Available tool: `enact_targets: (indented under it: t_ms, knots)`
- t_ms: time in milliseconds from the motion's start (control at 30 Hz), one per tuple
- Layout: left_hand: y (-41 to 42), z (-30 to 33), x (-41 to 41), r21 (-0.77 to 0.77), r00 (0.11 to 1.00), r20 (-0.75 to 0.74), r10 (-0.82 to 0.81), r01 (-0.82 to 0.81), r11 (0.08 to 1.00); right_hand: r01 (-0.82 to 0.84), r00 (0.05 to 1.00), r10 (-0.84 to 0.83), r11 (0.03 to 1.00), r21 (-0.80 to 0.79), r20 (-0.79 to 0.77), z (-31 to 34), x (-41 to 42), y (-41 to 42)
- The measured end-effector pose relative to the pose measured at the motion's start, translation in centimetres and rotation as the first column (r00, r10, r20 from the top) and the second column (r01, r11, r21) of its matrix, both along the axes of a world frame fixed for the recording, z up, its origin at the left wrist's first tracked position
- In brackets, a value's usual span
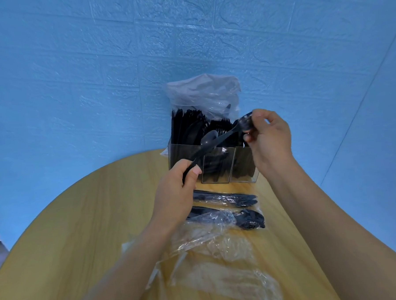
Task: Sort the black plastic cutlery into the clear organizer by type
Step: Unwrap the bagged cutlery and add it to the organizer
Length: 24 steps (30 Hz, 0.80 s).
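Observation:
The clear organizer (218, 171) stands at the table's far edge, its three compartments full of upright black cutlery (189, 127). My left hand (178, 192) grips the handles of a black spoon (209, 139) and a black fork (232, 128), held slanting in front of the organizer. My right hand (268, 134) pinches the fork's head end, which is still covered by a bit of clear wrap. Two wrapped cutlery packs (227, 200) (244, 217) lie on the table just in front of the organizer.
A round wooden table (81, 224) stands against a blue brick-pattern wall (96, 63). A clear plastic bag (203, 92) sits behind the organizer. Several empty clear wrappers (221, 263) lie between my forearms near the table's front.

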<state>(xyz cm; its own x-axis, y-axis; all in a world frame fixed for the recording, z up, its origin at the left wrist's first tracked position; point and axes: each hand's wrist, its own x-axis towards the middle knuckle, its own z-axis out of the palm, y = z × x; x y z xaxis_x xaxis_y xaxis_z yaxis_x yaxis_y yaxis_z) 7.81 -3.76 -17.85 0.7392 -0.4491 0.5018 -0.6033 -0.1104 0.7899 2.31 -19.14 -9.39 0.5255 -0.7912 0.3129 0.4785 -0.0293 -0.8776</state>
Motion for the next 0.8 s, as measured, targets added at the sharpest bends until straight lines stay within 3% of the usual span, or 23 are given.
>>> enact_targets:
  t_ms: [67,167,267,400,700,800]
  knots:
    - [0.1,-0.1,0.1,-0.009,1.0,-0.017,0.014,-0.014,1.0,0.149,0.988,-0.147,0.988,-0.048,0.05,0.3,-0.5,-1.0]
    - [0.2,-0.2,0.1,-0.027,0.999,-0.031,0.03,-0.031,0.999,0.366,0.931,-0.352,0.889,-0.276,0.102,0.3,-0.8,-2.0]
    - [0.1,-0.1,0.1,-0.033,0.999,-0.028,0.036,-0.037,0.999,0.44,0.898,-0.401,0.783,-0.44,0.184,0.2,-0.4,-1.5]
    - [0.1,-0.3,0.1,-0.03,0.999,-0.033,0.036,-0.037,0.999,0.414,0.904,-0.388,0.687,-0.598,0.181,-0.7,0.9,-0.6]
    - [0.2,-0.3,0.2,-0.032,0.999,-0.038,0.032,-0.034,0.999,0.27,0.923,-0.384,0.64,-0.719,0.005,-3.7,3.5,-0.8]
    - [0.2,-0.2,0.2,-0.04,0.999,-0.034,0.026,-0.028,0.999,0.186,0.879,-0.473,0.457,-0.87,-0.061,-5.3,4.1,-1.4]
